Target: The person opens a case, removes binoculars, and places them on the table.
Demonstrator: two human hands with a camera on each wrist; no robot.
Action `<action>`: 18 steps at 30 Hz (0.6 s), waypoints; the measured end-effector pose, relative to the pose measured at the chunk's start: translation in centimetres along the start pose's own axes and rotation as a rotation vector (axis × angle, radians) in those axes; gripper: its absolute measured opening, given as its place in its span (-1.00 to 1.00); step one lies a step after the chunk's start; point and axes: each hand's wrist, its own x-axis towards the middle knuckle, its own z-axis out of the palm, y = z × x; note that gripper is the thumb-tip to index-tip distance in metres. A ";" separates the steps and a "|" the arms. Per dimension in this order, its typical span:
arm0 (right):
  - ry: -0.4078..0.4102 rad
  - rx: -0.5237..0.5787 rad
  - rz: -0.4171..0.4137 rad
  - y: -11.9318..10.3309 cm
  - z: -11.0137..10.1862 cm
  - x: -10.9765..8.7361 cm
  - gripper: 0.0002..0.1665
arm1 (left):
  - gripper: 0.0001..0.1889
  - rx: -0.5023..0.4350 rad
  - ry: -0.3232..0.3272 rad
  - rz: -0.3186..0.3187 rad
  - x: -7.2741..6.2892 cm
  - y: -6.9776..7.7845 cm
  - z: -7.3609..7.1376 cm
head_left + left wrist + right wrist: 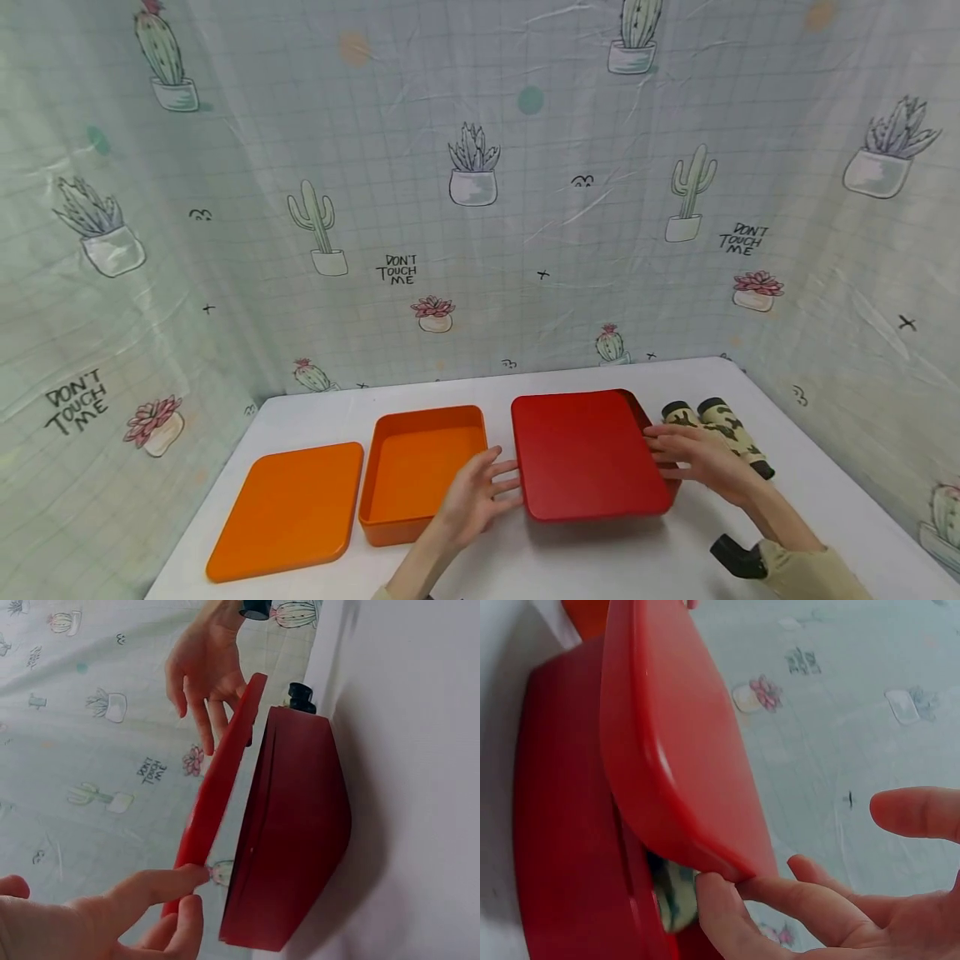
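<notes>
A square red lid [592,454] is tilted over a deep red box [289,825], with a gap between them along the side. My left hand [476,496] has its fingertips at the lid's left edge, fingers extended. On the opposite side my right hand [701,458] touches the lid's edge with its fingertips; its thumb [915,811] stands apart from the lid. Camouflage binoculars [738,433] lie on the table just beyond the right hand. Part of a camouflage-patterned thing [676,896] shows in the gap under the lid in the right wrist view.
An orange box [427,458] stands uncovered left of the red one. Farther left lies a flat orange lid [288,508]. All rest on a white table [585,571], with a cactus-print curtain [480,250] behind and at both sides.
</notes>
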 end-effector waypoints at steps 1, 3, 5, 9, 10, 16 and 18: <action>-0.009 0.007 -0.002 0.0 0.2 0.0 -0.32 | -0.36 0.012 0.008 -0.003 -0.2 0.0 -0.1; -0.025 0.021 -0.005 -0.1 0.7 0.0 -0.34 | -0.36 0.035 0.023 -0.009 -0.6 0.1 -0.4; -0.034 0.030 -0.006 -0.3 1.2 0.1 -0.34 | -0.36 0.051 0.037 -0.011 -0.9 0.2 -0.7; -0.037 0.045 -0.025 -0.7 2.1 0.1 -0.34 | -0.35 0.093 0.047 -0.004 -1.6 0.3 -1.5; -0.038 0.048 -0.026 -0.8 2.3 0.1 -0.34 | -0.35 0.106 0.045 -0.003 -1.8 0.3 -1.7; -0.099 0.074 -0.004 -0.7 3.4 -0.4 -0.39 | -0.31 0.158 0.038 -0.033 -3.4 0.4 -2.5; -0.129 0.084 -0.003 -0.6 3.7 -0.7 -0.39 | -0.30 0.153 0.037 -0.053 -4.0 0.5 -2.7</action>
